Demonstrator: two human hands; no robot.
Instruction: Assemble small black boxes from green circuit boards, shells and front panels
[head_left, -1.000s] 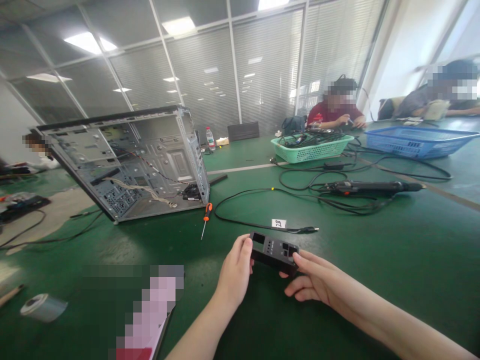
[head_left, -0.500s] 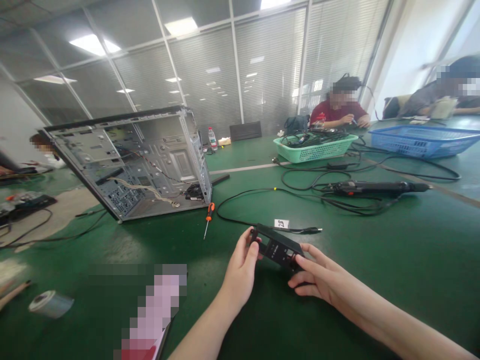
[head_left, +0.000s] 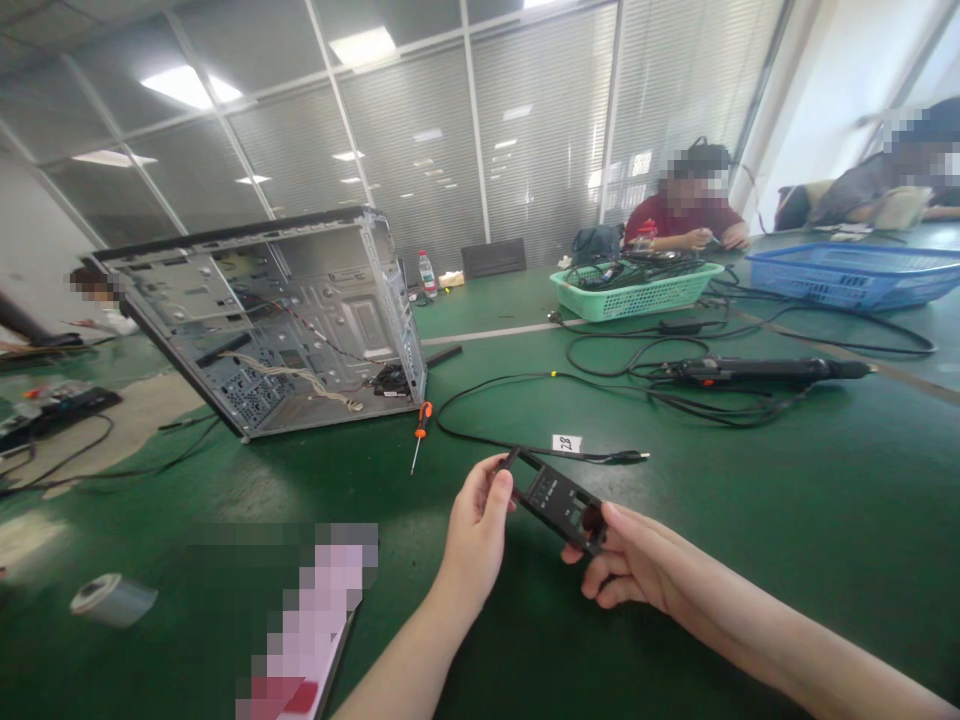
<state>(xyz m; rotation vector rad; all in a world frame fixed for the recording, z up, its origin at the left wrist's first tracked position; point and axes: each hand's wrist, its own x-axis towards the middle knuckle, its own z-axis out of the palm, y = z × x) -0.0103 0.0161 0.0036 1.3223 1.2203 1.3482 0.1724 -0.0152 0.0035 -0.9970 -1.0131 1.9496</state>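
Observation:
Both my hands hold a small black plastic panel [head_left: 553,497] with cut-out openings, just above the green table [head_left: 750,520]. My left hand [head_left: 474,540] grips its left end with closed fingers. My right hand [head_left: 637,565] pinches its right end between thumb and fingers. The panel is tilted, its left end higher. An orange-handled screwdriver [head_left: 418,433] lies on the table beyond my left hand, next to an open grey computer case [head_left: 270,320] lying tilted with its inside and loose wires showing.
A black cable with a white tag [head_left: 568,443] runs past the panel. A black electric screwdriver [head_left: 757,370] lies at right among cables. A green basket [head_left: 634,293] and a blue basket [head_left: 855,275] stand farther back, where two people sit. A tape roll [head_left: 112,598] lies at left.
The panel has been turned in my hands: its left end has risen and its face now tilts up. My right hand has closed more around its right end.

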